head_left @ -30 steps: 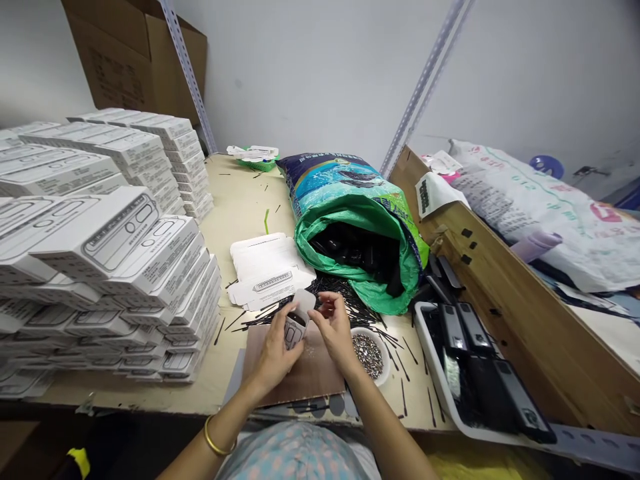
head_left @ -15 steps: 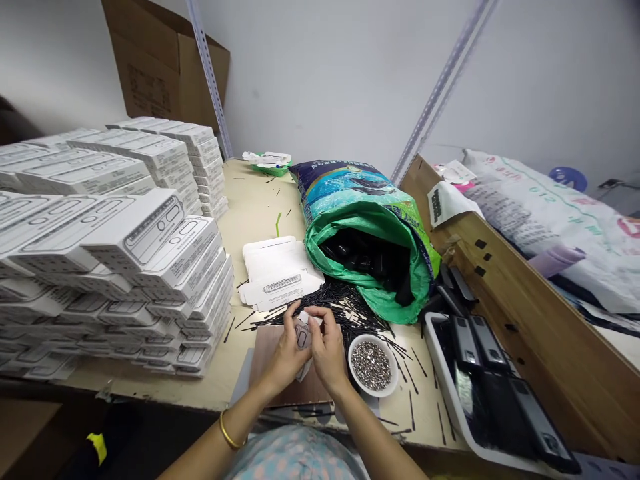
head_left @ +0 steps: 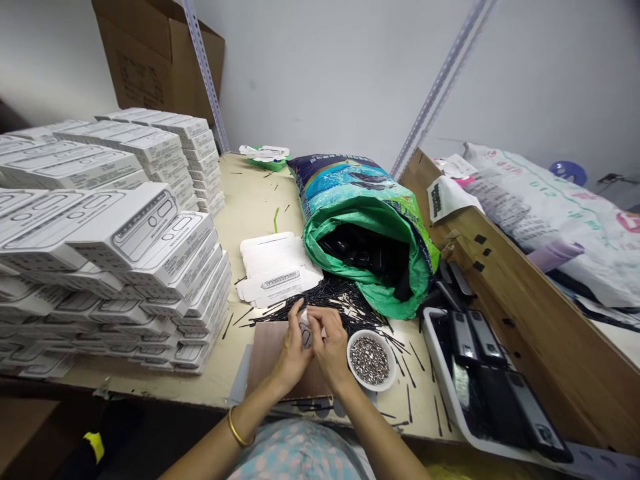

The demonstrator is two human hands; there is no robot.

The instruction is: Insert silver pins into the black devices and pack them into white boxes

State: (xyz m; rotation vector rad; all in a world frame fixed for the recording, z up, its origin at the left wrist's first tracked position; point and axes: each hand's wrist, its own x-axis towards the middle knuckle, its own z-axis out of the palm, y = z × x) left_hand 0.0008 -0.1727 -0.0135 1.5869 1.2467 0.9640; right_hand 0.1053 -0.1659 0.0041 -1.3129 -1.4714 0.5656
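Observation:
Between my two hands is a small white printed box (head_left: 305, 331), held above a brown wooden board (head_left: 263, 353). My left hand (head_left: 294, 348) wraps the box from the left side. From the right, my right hand (head_left: 327, 343) pinches at the box's upper end, where a white flap shows. Most of the box is hidden by my fingers. Just right of my right hand stands a white bowl (head_left: 371, 361) filled with small metal bits. Beyond my hands lie many thin black screwdriver-like sticks (head_left: 333, 293) and a pile of flattened white cartons (head_left: 275, 263).
Stacked white boxes (head_left: 120, 233) fill the table's left side. A green-lined sack (head_left: 320, 230) of black parts lies open behind my hands. To the right, a white tray (head_left: 453, 407) holds black and grey devices beside a wooden board wall (head_left: 565, 347).
My right fingers have shifted over the box's top end, covering more of the white flap. The whole view has moved slightly.

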